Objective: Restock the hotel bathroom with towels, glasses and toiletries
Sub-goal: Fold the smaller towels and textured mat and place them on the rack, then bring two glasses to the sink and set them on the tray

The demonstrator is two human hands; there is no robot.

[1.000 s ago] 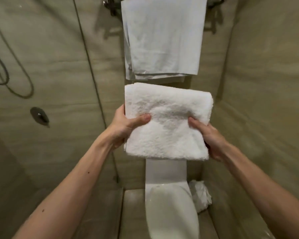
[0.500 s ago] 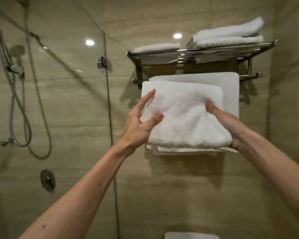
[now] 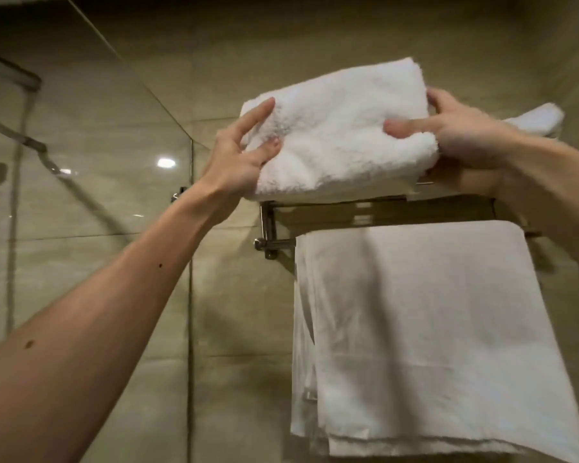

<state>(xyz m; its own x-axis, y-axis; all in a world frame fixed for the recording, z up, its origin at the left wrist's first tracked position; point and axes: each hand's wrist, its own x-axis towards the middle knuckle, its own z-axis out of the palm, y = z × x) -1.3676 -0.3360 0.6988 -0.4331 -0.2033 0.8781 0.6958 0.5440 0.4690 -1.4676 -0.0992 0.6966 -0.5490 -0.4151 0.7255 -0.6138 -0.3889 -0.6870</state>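
A thick white folded towel (image 3: 335,128) is held up at the level of the chrome wall rack (image 3: 268,225), over its top shelf. My left hand (image 3: 244,152) grips the towel's left edge, thumb on the front, fingers spread along the side. My right hand (image 3: 458,142) grips its right edge, thumb pressed into the front. Whether the towel rests on the shelf is hidden by the towel itself. Another folded white towel (image 3: 535,116) lies on the shelf behind my right hand.
A large flat white towel (image 3: 432,329) hangs from the rack's lower bar. A glass shower screen (image 3: 114,162) stands to the left, with the shower hose (image 3: 20,138) behind it. Beige tiled wall surrounds the rack.
Both hands have raised the folded towel from in front of the hanging towel up to the rack's top shelf. The view has tilted upward.
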